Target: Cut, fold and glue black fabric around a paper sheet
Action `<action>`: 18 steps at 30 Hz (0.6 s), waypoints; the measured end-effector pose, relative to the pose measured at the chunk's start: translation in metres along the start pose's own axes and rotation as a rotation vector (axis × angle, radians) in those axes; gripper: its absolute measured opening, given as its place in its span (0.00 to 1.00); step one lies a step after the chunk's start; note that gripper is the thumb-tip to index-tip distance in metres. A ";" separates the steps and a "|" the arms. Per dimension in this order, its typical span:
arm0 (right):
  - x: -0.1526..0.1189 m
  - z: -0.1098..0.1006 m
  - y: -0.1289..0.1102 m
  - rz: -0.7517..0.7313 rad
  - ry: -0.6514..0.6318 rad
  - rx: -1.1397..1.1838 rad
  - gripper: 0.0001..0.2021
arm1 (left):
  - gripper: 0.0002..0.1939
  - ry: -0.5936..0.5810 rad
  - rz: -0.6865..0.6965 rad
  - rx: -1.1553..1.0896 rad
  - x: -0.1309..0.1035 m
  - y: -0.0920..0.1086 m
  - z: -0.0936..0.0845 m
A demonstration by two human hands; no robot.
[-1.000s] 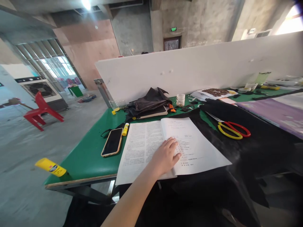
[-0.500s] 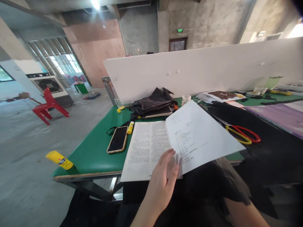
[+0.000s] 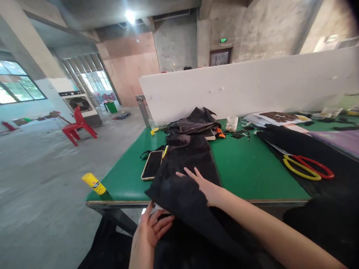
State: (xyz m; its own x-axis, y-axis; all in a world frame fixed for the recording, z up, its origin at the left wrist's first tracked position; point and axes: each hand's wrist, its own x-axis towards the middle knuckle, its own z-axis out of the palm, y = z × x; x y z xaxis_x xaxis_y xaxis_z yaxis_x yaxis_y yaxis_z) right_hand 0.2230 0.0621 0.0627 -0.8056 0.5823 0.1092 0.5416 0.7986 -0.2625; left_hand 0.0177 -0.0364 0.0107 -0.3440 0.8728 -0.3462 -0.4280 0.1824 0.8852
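Note:
A black cloth (image 3: 190, 157) lies over the middle of the green table, and its near part folds and hangs over the front edge. My right hand (image 3: 209, 188) rests on this cloth with fingers spread, partly behind a raised fold. At the cloth's lower left corner is my left hand (image 3: 151, 228), palm turned inward, fingers apart and touching the edge. A sliver of white paper (image 3: 159, 207) shows under the cloth beside those fingers; the rest of the open book is hidden. Left of the cloth lies a phone (image 3: 153, 165), with a yellow glue stick (image 3: 165, 151) half covered next to it.
Another yellow glue stick (image 3: 94, 183) stands near the table's left corner. Scissors (image 3: 305, 167) with red and yellow handles lie on black cloth at right. Behind are a crumpled black pile (image 3: 193, 121), a clear cup (image 3: 232, 124), an orange tool (image 3: 220, 133) and a white partition (image 3: 238, 86).
The lifted page and open book have gone from sight under the black cloth. My right hand has come onto the cloth; my left has moved down and left to its edge.

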 end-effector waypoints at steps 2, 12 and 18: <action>0.002 -0.013 0.002 -0.067 -0.014 0.112 0.25 | 0.31 0.002 0.018 0.029 0.003 -0.001 -0.016; -0.003 -0.017 0.081 0.539 0.343 -0.023 0.34 | 0.17 0.030 0.148 0.408 -0.002 0.014 -0.023; 0.023 0.010 0.083 0.471 0.213 -0.110 0.43 | 0.21 0.020 0.043 0.228 0.002 0.004 -0.020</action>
State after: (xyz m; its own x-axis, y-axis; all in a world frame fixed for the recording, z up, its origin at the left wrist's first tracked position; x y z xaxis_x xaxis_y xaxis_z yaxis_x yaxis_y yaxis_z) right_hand 0.2465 0.1403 0.0334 -0.4081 0.8910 0.1992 0.8645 0.4472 -0.2294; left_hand -0.0014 -0.0427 0.0071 -0.3755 0.8730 -0.3112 -0.2133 0.2454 0.9457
